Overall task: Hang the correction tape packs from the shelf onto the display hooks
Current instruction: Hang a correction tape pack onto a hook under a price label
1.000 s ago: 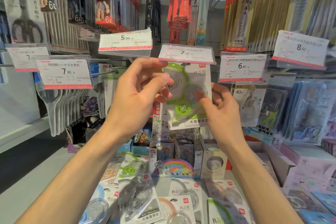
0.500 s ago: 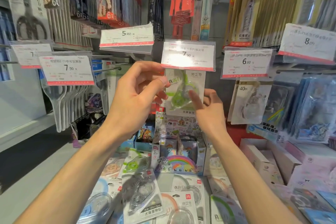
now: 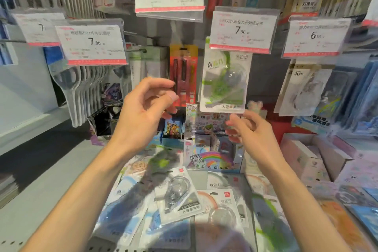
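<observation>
The green correction tape pack (image 3: 225, 80) hangs under the 7.90 price tag (image 3: 242, 29), at one o'clock from my hands; its top, where the hook must pass, is hidden behind the tag. My left hand (image 3: 143, 112) holds nothing, its fingers loosely curled, thumb near the forefinger. My right hand (image 3: 251, 131) is just below the pack's lower edge with fingers relaxed; whether they touch it I cannot tell. More correction tape packs (image 3: 178, 196) lie flat on the shelf (image 3: 41, 200) at six o'clock, I judge waiting for their hooks.
</observation>
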{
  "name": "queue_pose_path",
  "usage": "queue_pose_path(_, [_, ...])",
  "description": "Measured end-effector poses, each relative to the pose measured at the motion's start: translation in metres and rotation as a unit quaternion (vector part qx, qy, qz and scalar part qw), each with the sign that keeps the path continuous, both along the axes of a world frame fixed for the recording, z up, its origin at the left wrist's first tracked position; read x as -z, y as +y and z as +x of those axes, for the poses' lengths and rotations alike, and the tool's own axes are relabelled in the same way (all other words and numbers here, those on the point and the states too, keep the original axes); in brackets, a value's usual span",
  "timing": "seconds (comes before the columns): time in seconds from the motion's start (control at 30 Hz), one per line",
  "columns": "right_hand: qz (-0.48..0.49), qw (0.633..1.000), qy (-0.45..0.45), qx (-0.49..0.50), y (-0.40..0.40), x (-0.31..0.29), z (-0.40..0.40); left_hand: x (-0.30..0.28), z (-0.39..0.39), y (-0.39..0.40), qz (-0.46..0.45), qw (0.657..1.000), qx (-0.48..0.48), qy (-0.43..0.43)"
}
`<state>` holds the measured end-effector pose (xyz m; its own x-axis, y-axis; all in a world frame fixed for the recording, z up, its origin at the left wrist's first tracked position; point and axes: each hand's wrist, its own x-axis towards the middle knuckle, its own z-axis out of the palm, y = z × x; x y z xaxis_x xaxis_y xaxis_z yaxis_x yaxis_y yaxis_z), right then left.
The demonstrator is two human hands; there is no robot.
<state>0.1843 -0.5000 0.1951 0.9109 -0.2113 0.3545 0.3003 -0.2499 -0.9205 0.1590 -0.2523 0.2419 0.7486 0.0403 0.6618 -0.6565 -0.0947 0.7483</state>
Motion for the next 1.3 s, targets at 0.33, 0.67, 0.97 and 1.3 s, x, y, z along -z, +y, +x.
queue_pose_path(0.33, [0.075,0.992,0.065,-0.078,0.089,0.072,-0.017,0.098,0.035,0.135,0.02,0.988,-0.061,0.138])
queue_pose_path(0.67, [0.087,0.974,0.147,-0.147,0.185,0.103,0.008,0.175,0.122,0.199,0.414,0.853,-0.175,0.265])
queue_pose_path(0.97, [0.064,0.97,0.181,-0.148,0.203,0.112,0.023,0.189,0.149,0.202,0.5,0.803,-0.154,0.286])
queue_pose_path(1.3, [0.003,0.973,0.183,-0.138,0.236,0.097,0.047,0.175,0.14,0.227,0.414,0.863,-0.226,0.183])
